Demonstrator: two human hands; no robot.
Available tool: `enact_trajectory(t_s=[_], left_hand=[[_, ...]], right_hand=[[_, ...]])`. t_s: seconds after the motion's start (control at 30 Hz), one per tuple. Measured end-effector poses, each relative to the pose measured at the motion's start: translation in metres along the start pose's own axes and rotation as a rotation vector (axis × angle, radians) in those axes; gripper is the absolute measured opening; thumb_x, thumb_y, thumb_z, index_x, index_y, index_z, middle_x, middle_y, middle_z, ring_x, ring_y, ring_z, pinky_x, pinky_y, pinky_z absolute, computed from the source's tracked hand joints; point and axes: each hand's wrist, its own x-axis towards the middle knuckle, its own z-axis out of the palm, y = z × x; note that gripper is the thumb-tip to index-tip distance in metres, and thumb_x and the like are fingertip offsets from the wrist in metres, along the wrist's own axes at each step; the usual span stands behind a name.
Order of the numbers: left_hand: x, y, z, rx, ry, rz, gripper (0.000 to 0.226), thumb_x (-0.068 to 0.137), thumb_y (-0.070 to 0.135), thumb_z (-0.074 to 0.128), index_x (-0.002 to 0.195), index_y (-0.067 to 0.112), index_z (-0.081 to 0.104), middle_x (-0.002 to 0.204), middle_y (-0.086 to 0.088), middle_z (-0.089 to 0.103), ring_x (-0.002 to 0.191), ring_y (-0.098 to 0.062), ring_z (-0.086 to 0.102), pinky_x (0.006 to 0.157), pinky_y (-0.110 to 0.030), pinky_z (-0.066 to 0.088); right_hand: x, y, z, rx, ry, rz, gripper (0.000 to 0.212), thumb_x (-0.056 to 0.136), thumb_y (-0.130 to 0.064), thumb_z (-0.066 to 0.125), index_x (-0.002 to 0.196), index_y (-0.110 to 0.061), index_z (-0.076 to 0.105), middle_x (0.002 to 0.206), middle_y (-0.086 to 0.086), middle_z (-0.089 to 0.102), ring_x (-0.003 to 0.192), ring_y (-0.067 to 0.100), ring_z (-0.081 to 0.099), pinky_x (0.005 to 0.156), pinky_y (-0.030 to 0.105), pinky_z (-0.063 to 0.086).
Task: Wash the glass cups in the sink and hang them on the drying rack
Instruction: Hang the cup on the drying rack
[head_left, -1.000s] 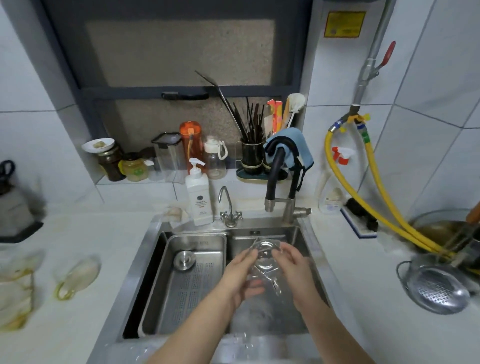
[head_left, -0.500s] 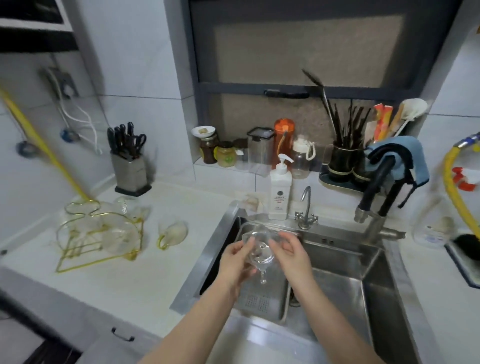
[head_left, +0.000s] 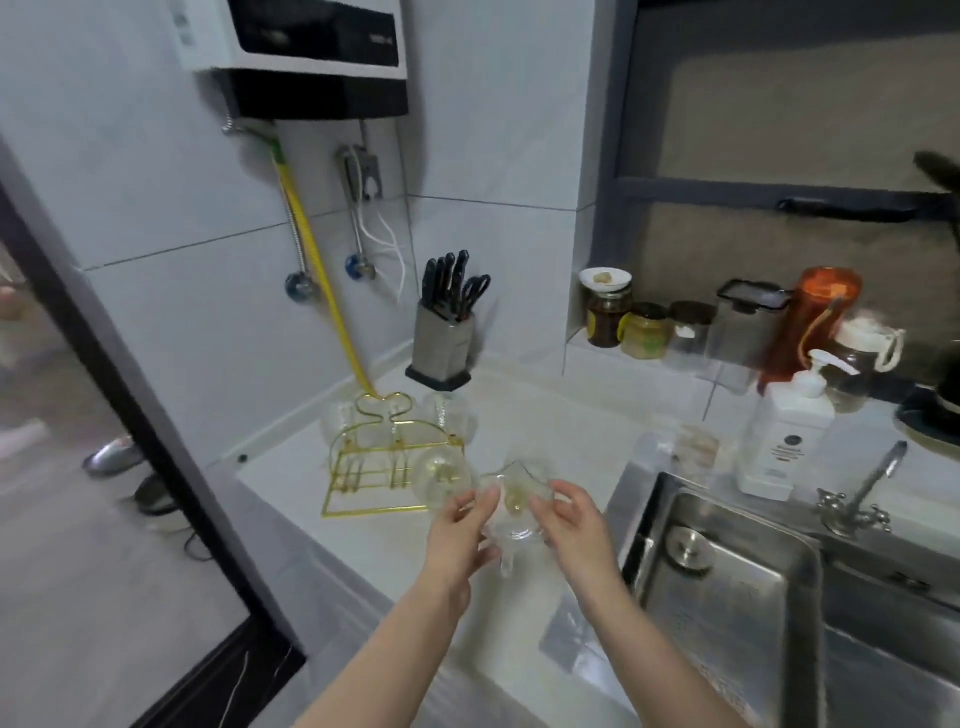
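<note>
Glass cup (head_left: 511, 512) is being gripped between both hands, left hand (head_left: 460, 535) and right hand (head_left: 569, 525), over the worktop (head_left: 363, 551); the gold drying rack (head_left: 384, 462) is lying just beyond, nearer the left hand.

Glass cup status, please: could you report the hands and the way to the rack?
Left hand and right hand both holding glass cup over counter. Gold drying rack just beyond, cups already on it. Nothing visibly blocking.

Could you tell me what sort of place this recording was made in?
Most likely a home kitchen: a steel sink set into a white counter, a knife block against the tiled wall, and jars on the window ledge.
</note>
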Motion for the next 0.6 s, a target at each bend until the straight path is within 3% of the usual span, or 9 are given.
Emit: enact_trajectory(t_s=[0.2, 0.3, 0.43, 0.6], left_hand=[[0.025, 0.036, -0.084, -0.013, 0.082, 0.045, 0.042, 0.086, 0.033, 0.071, 0.121, 0.013, 0.059, 0.105, -0.005, 0.069, 0.081, -0.017, 0.067, 0.06, -0.023, 0.054], [0.034, 0.047, -0.12, -0.02, 0.129, 0.063, 0.042, 0.085, 0.036, 0.071, 0.121, 0.017, 0.059, 0.109, -0.005, 0.07, 0.082, -0.015, 0.068, 0.066, -0.024, 0.054], [0.05, 0.053, -0.153, -0.019, 0.175, 0.068, 0.057, 0.081, 0.046, 0.073, 0.129, 0.019, 0.057, 0.122, -0.007, 0.067, 0.098, -0.018, 0.066, 0.084, -0.032, 0.053], [0.077, 0.061, -0.161, -0.036, 0.211, 0.049, 0.041, 0.087, 0.037, 0.069, 0.122, 0.018, 0.063, 0.114, -0.006, 0.071, 0.09, -0.015, 0.067, 0.074, -0.026, 0.053]], right_hand=[[0.013, -0.007, 0.098, 0.051, -0.108, 0.014, 0.029, 0.085, -0.027, 0.071, 0.111, -0.024, 0.058, 0.099, 0.001, 0.071, 0.093, 0.013, 0.066, 0.09, 0.035, 0.048], [0.02, -0.005, 0.138, 0.06, -0.154, 0.024, 0.027, 0.085, -0.025, 0.07, 0.108, -0.028, 0.056, 0.102, -0.001, 0.071, 0.096, 0.01, 0.066, 0.093, 0.035, 0.048], [0.031, 0.001, 0.179, 0.062, -0.178, 0.06, 0.028, 0.087, -0.021, 0.069, 0.109, -0.022, 0.052, 0.104, -0.001, 0.067, 0.099, 0.013, 0.064, 0.098, 0.036, 0.048], [0.061, 0.012, 0.204, 0.032, -0.154, 0.114, 0.022, 0.084, -0.023, 0.071, 0.099, -0.018, 0.055, 0.105, 0.003, 0.067, 0.103, 0.017, 0.063, 0.097, 0.038, 0.049]])
